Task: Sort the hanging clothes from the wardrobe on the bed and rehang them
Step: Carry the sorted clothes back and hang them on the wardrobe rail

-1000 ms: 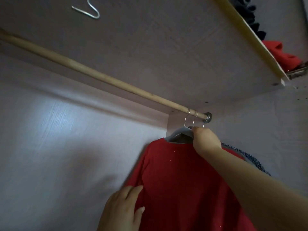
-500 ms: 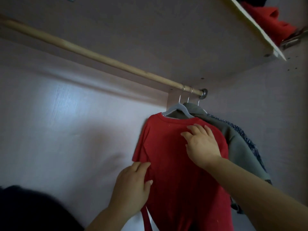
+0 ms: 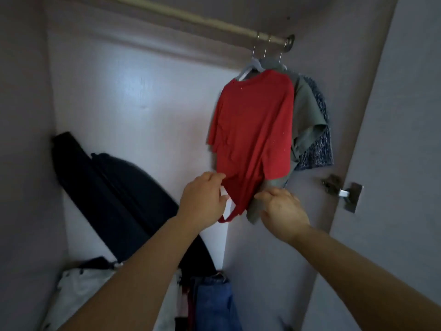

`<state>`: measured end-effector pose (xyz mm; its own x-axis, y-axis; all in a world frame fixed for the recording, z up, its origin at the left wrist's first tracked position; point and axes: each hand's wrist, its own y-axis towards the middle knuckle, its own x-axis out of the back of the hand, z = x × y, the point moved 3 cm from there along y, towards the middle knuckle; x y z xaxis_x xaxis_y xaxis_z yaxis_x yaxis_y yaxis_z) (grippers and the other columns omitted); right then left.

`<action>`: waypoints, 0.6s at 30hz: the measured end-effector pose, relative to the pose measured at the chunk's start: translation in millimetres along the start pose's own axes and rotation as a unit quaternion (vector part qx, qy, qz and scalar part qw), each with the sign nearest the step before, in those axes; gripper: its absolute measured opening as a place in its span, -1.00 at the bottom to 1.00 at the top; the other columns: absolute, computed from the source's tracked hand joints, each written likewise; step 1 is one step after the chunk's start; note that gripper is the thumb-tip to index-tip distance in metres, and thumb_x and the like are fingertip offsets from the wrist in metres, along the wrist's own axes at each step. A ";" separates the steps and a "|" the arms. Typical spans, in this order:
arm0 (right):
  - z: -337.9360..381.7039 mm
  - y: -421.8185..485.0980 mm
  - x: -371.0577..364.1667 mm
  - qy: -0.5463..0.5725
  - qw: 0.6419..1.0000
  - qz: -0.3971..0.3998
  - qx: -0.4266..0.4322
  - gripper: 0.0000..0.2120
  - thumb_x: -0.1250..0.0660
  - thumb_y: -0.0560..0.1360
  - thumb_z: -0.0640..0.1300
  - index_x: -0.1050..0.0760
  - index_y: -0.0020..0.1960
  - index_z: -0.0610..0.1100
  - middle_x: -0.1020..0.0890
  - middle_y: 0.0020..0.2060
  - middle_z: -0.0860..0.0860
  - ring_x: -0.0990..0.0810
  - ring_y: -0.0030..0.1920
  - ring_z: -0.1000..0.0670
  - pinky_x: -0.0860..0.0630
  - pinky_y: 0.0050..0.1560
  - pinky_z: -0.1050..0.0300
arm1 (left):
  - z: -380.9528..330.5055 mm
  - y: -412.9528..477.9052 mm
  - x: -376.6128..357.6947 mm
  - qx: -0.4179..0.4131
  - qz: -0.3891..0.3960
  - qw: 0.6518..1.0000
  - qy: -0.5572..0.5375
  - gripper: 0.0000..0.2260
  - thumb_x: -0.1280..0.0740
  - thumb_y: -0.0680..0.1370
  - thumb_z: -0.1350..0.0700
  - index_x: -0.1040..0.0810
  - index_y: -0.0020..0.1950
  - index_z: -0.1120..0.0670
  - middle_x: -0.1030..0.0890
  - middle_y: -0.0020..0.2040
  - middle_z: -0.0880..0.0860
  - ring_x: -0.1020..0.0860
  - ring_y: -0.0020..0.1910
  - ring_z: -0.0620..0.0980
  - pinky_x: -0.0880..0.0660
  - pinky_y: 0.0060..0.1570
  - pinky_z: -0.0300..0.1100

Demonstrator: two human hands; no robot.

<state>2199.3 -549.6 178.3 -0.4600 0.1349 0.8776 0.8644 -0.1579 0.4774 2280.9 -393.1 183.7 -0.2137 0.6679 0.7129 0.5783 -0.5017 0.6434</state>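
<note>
A red t-shirt [image 3: 254,130] hangs on a pale hanger [image 3: 248,69] at the right end of the wooden rail [image 3: 191,16]. Behind it hang a grey-green shirt [image 3: 306,111] and a blue speckled garment [image 3: 319,144]. My left hand [image 3: 202,201] pinches the red shirt's lower left hem. My right hand [image 3: 282,210] grips the bottom right of the hems, where red and grey-green cloth meet. The shirt's bottom is pulled toward me.
A dark bag [image 3: 119,197] leans against the wardrobe's back wall at lower left. White cloth [image 3: 78,292] and blue jeans [image 3: 212,304] lie on the wardrobe floor. A metal hinge [image 3: 346,194] sits on the right side panel.
Both hands slid down from the shirt's shoulder and side to its bottom hem. The view dropped, and the wardrobe floor now shows.
</note>
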 end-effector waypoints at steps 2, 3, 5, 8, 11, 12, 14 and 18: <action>4.2 -39.0 -5.6 0.018 1.000 0.015 0.009 -0.59 -0.21 0.52 -0.10 -0.34 0.37 0.00 -0.41 0.29 0.01 -0.33 0.30 -0.07 -0.21 0.29 0.12 | -15.7 -38.5 -2.1 0.017 0.022 0.999 0.016 -0.54 -0.24 0.56 0.03 -0.27 0.44 0.07 -0.39 0.33 0.11 -0.40 0.24 0.08 -0.33 0.23 -0.08; 6.5 -58.0 -8.3 0.028 0.999 0.024 0.014 -0.58 -0.21 0.53 -0.09 -0.33 0.38 -0.01 -0.41 0.30 0.01 -0.34 0.30 -0.07 -0.22 0.30 0.11 | -23.1 -58.1 -3.3 0.023 0.032 0.999 0.024 -0.55 -0.24 0.56 0.03 -0.27 0.43 0.07 -0.40 0.32 0.11 -0.40 0.23 0.08 -0.33 0.22 -0.08; 10.6 -95.8 -13.1 0.048 0.998 0.048 0.017 -0.57 -0.22 0.54 -0.07 -0.31 0.39 -0.03 -0.41 0.31 0.00 -0.36 0.29 -0.06 -0.23 0.30 0.11 | -36.5 -96.7 -7.0 0.038 0.058 0.997 0.034 -0.55 -0.24 0.55 0.02 -0.29 0.42 0.07 -0.41 0.31 0.11 -0.40 0.23 0.09 -0.35 0.21 -0.06; 16.8 -149.6 -17.5 0.069 0.994 0.078 0.019 -0.58 -0.21 0.55 -0.07 -0.31 0.40 -0.05 -0.42 0.30 -0.02 -0.39 0.25 -0.05 -0.27 0.26 0.13 | -51.5 -149.3 -13.9 0.064 0.112 0.990 0.057 -0.52 -0.25 0.55 -0.01 -0.27 0.44 0.06 -0.39 0.33 0.10 -0.40 0.24 0.09 -0.38 0.19 -0.04; 21.3 -199.3 -17.6 0.083 0.992 0.096 0.008 -0.61 -0.16 0.57 -0.10 -0.32 0.38 -0.05 -0.43 0.27 -0.02 -0.41 0.22 -0.05 -0.28 0.22 0.15 | -63.8 -193.0 -21.0 0.076 0.154 0.983 0.064 -0.53 -0.25 0.55 -0.02 -0.28 0.43 0.05 -0.40 0.31 0.09 -0.41 0.22 0.08 -0.38 0.15 -0.07; 21.9 -215.4 -16.9 0.084 0.992 0.098 0.004 -0.63 -0.16 0.56 -0.11 -0.33 0.37 -0.05 -0.44 0.26 -0.02 -0.42 0.21 -0.05 -0.29 0.21 0.16 | -68.4 -205.9 -23.5 0.075 0.163 0.982 0.059 -0.54 -0.25 0.55 -0.01 -0.29 0.43 0.05 -0.41 0.30 0.09 -0.42 0.21 0.07 -0.39 0.14 -0.07; 21.9 -249.5 -14.2 0.089 0.990 0.103 -0.021 -0.63 -0.16 0.56 -0.10 -0.35 0.36 -0.06 -0.45 0.25 -0.03 -0.42 0.20 -0.06 -0.29 0.20 0.16 | -80.2 -229.5 -29.4 0.062 0.182 0.980 0.050 -0.56 -0.24 0.55 -0.01 -0.30 0.42 0.05 -0.42 0.28 0.08 -0.42 0.20 0.06 -0.38 0.14 -0.09; 20.1 -327.7 -11.7 0.081 0.983 0.132 -0.099 -0.59 -0.19 0.53 -0.04 -0.32 0.37 -0.03 -0.44 0.26 -0.01 -0.41 0.22 -0.05 -0.28 0.21 0.14 | -112.2 -274.0 -42.3 0.024 0.226 0.973 0.029 -0.59 -0.21 0.56 -0.03 -0.31 0.39 0.04 -0.41 0.32 0.04 -0.40 0.24 0.03 -0.33 0.18 -0.13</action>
<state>1925.5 -479.8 10.7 -0.2655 -0.0921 0.9597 0.9089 -0.3560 0.2173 2043.2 -345.5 8.6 0.0283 0.3521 0.9356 0.6593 -0.7100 0.2473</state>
